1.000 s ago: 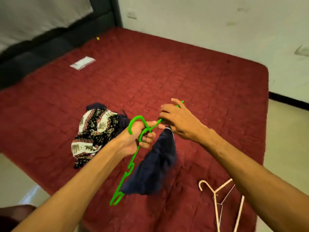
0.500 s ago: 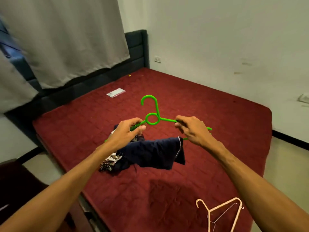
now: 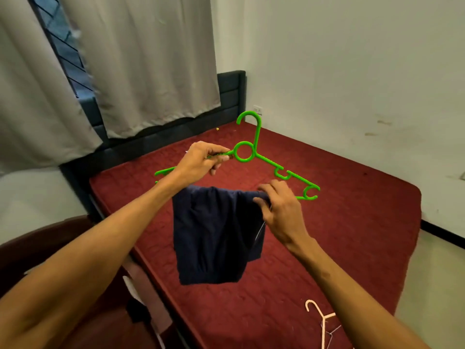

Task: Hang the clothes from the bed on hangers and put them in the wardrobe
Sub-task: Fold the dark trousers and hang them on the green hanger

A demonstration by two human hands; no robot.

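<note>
1. Green hanger (image 3: pixel 256 142): plastic, held in the air above the bed (image 3: pixel 352 222), hook uppermost, its right arm sloping down towards the right.
2. Left hand (image 3: pixel 201 159): fingers and thumb pinch the hanger's left arm just beside the ring under the hook; the left tip of the hanger shows beyond the wrist.
3. Navy garment (image 3: pixel 214 235): hangs folded below the hanger, between the two forearms and clear of the bed. Its top edge runs level with the hanger's lower line, but the bar itself is hidden by the cloth.
4. Right hand (image 3: pixel 281 207): fingers curl round the garment's upper right corner, just beside the notched right end of the hanger.
5. Bed: covered in a quilted dark red spread, with a dark headboard (image 3: pixel 230 91) against the far wall.
6. Pale hanger (image 3: pixel 324 317): lies flat on the near right part of the spread, partly behind the right forearm.
7. Curtain (image 3: pixel 151 59): grey, falls behind the headboard.
8. Wall socket (image 3: pixel 258 110): on the white wall, just behind the green hook.
</note>
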